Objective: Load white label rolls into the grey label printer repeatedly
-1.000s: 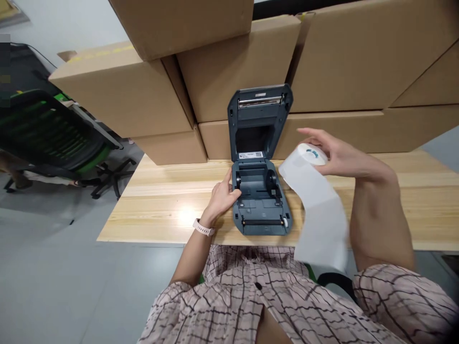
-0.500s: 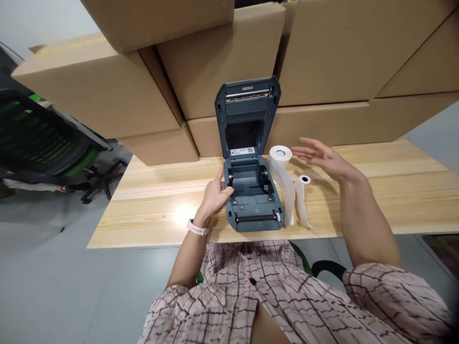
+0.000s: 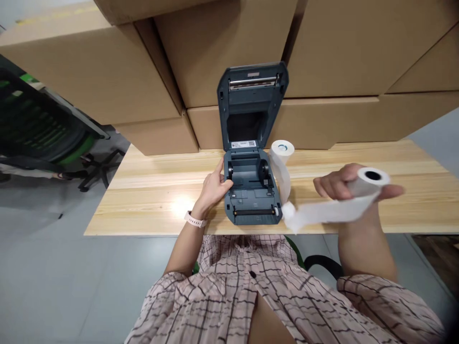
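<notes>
A dark grey label printer point(image 3: 253, 191) lies with its lid point(image 3: 251, 102) raised, and no roll sits in its bay. My left hand point(image 3: 215, 186) grips the printer's left edge, thumb over the rim. To the right, my right hand point(image 3: 337, 184) is closed around a small white paper roll point(image 3: 371, 179) with a dark core, lifted off the table. Its loose paper strip trails leftward to the printer's front corner. A larger white label roll point(image 3: 282, 149) stands just right of the printer, its strip hanging forward along the printer's side.
Large cardboard boxes point(image 3: 233, 52) are stacked along the back of the wooden table point(image 3: 143, 200), close behind the raised lid. An office chair point(image 3: 43, 119) stands on the floor at the left. The table's front edge runs close to my body.
My right hand, open beside the larger roll before, has taken hold of the small paper roll and moved it right and up, its strip trailing. My left hand stays on the printer.
</notes>
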The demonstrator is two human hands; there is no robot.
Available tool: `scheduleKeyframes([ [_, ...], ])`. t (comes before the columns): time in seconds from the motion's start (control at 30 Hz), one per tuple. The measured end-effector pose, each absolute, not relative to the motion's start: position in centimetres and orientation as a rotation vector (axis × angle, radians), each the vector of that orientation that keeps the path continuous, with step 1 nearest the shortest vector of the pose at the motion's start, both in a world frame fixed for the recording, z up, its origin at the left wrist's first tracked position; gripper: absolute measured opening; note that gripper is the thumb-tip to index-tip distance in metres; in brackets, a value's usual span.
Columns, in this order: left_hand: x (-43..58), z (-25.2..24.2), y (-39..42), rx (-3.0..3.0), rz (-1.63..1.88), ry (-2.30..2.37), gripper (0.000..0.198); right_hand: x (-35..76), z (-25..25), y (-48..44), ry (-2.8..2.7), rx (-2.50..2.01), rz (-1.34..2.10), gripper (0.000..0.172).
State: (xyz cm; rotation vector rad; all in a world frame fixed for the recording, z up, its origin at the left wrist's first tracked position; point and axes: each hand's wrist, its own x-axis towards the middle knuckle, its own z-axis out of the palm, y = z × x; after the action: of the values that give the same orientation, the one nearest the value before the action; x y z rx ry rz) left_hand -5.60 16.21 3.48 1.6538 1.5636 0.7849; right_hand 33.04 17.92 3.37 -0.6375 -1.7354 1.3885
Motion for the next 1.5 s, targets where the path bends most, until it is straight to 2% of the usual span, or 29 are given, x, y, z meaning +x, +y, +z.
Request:
scheduleKeyframes([
  [0.03,-5.6,3.5,16.2,1.654,0.79,1.562,0.101,32.0,4.8,17.8,-1.803,-0.475,1.407,0.077],
  [0.07,-5.6,3.5,16.2,1.656,0.797,1.562,0.1,30.6,6.3,17.7,-1.893,-0.359,1.402,0.064],
  [0.1,-5.6,3.5,16.2,1.659,0.805,1.561,0.1,28.8,7.6,17.6,-2.091,-0.447,1.365,0.054],
  [0.17,-5.6,3.4,16.2,1.666,0.815,1.548,0.1,24.6,9.4,17.6,-2.416,-0.705,1.093,0.053],
  [0.27,-5.7,3.3,16.3,1.67,0.82,1.525,0.1,19.3,9.1,17.7,-2.628,-0.931,0.685,0.052],
  [0.43,-5.7,3.1,16.3,1.677,0.829,1.525,0.101,17.0,6.1,17.4,-2.774,-1.019,0.4,0.054],
  [0.57,-5.7,3.1,16.3,1.696,0.832,1.544,0.099,17.5,5.8,17.1,-2.751,-0.985,0.369,0.061],
  [0.77,-5.6,3.4,16.3,1.704,0.795,1.56,0.098,17.9,6.1,16.8,-2.64,-0.867,0.366,0.062],
  [0.83,-5.6,3.4,16.2,1.7,0.795,1.558,0.099,18.2,6.2,16.3,-2.597,-0.827,0.345,0.058],
  [0.97,-5.6,3.4,16.2,1.709,0.803,1.548,0.099,19.1,6.0,14.9,-2.573,-0.717,0.388,0.035],
  [1.03,-5.7,3.4,16.1,1.71,0.803,1.552,0.098,19.6,5.7,14.0,-2.583,-0.691,0.372,0.033],
  [1.13,-5.6,3.4,16.2,1.697,0.796,1.568,0.098,20.2,5.3,12.8,-2.592,-0.684,0.308,0.035],
  [1.3,-5.6,3.2,16.2,1.695,0.793,1.536,0.098,20.5,5.4,11.0,-2.608,-0.729,0.253,0.058],
  [1.4,-5.7,3.2,16.1,1.693,0.793,1.524,0.096,20.4,5.5,10.4,-2.604,-0.746,0.212,0.057],
  [1.5,-5.7,3.3,16.1,1.697,0.779,1.525,0.095,20.4,5.4,10.1,-2.595,-0.755,0.159,0.048],
])
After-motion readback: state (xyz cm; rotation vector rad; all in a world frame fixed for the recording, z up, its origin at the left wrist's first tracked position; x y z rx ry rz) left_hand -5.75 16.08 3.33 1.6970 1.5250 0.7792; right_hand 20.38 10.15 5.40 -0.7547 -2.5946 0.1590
